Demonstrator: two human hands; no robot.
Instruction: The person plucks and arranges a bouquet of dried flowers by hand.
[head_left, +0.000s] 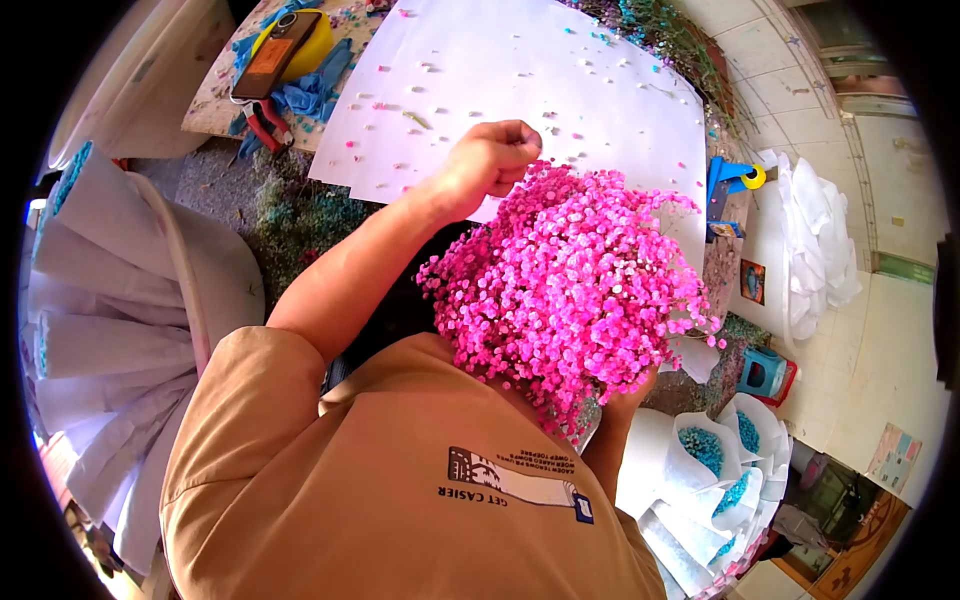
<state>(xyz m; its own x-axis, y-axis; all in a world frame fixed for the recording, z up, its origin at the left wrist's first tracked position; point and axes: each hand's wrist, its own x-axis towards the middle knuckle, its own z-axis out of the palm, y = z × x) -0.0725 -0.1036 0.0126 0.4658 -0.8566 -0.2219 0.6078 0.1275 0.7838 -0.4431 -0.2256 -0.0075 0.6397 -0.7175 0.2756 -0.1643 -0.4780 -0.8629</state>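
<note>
A big bunch of pink baby's breath (570, 285) fills the space in front of my chest, its blossoms hiding the stems. My left hand (497, 160) is just past its upper left edge, thumb and fingers pinched together; whatever is between the fingertips is too small to make out. On the other side, my right hand (640, 388) goes in under the blossoms and holds the bunch from below, most of its fingers hidden. Beneath lie large white paper sheets (460, 60), scattered with small loose blossoms and a bit of green stem (416, 120).
At the upper left are a phone (278, 55), a yellow roll (312, 50), blue gloves (318, 85) and red-handled pruners (268, 125). Paper-wrapped bundles (120, 290) fill a bin on the left. Wrapped blue flowers (700, 450) stand lower right. A blue tape dispenser (728, 180) sits right.
</note>
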